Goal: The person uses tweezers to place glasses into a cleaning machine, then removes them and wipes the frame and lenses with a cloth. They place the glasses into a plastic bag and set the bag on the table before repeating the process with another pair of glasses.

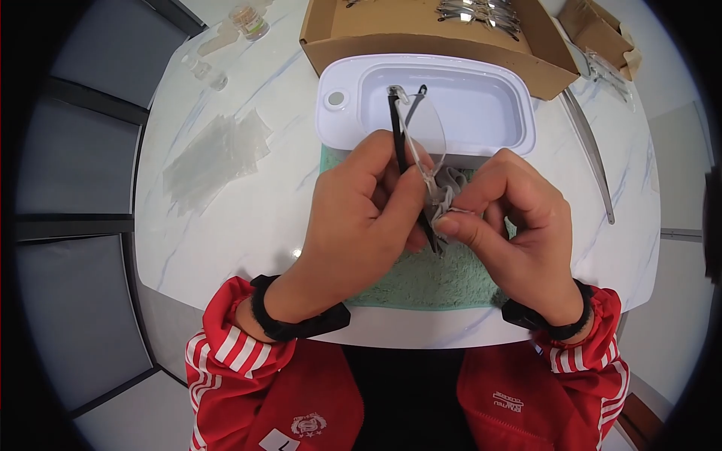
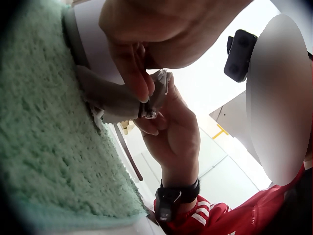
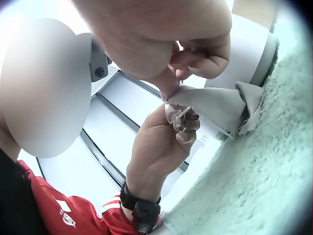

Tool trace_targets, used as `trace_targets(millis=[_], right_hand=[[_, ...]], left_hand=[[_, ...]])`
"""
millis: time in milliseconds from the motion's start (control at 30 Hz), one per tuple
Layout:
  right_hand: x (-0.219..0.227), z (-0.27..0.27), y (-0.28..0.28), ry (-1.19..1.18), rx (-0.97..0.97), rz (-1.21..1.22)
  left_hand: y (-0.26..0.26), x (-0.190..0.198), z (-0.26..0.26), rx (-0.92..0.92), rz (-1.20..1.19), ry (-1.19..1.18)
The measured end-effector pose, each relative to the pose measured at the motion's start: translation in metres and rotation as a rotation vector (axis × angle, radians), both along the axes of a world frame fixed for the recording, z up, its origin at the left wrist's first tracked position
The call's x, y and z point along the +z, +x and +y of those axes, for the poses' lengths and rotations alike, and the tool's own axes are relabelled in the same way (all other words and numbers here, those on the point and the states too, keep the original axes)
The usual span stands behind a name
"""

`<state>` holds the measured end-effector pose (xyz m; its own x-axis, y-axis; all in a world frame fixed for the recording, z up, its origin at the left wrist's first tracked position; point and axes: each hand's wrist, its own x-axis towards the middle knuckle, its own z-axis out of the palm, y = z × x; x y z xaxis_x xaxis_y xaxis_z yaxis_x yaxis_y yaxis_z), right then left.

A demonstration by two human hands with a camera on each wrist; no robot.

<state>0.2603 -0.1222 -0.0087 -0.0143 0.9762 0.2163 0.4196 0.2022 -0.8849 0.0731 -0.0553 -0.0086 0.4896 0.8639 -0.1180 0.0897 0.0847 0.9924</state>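
Observation:
In the head view my left hand (image 1: 353, 218) grips a pair of eyeglasses (image 1: 400, 124) with clear lenses and dark temples, held on edge above the green towel (image 1: 421, 289). My right hand (image 1: 526, 225) pinches a grey cloth (image 1: 449, 186) between thumb and forefinger. The cloth is bunched against the near end of the glasses, hiding part of the frame there. From the right wrist view, the cloth (image 3: 215, 105) hangs from the pinch down toward the towel (image 3: 254, 166). Part of the glasses (image 3: 181, 120) shows between the left fingers.
A white basin (image 1: 331, 131) stands just beyond my hands. Behind it, a cardboard box (image 1: 421, 45) holds several glasses (image 1: 477, 13). Clear plastic bags (image 1: 214, 161), a small bottle (image 1: 207, 73) and a jar (image 1: 250, 22) are at left; a long grey strip (image 1: 590, 154) lies at right.

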Motion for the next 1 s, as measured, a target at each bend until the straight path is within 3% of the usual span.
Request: trace_targets(millis=[300, 633, 800, 933, 1000], right_hand=[[0.004, -0.002, 0.000, -0.047, 0.057, -0.030], [-0.003, 0.004, 0.015, 0.016, -0.050, 0.061], [0.012, 0.001, 0.009, -0.325, 0.007, 0.579], [0.012, 0.001, 0.003, -0.357, -0.002, 0.623], [0.010, 0.000, 0.001, -0.333, -0.014, 0.658]], left_hand=[[-0.001, 0.002, 0.003, 0.103, -0.102, 0.031], [-0.011, -0.007, 0.009, 0.041, -0.267, -0.021], [-0.013, -0.007, 0.010, -0.013, -0.265, -0.020], [-0.013, -0.005, 0.009, -0.051, -0.249, -0.076], [-0.012, -0.009, 0.008, -0.079, -0.197, 0.006]])
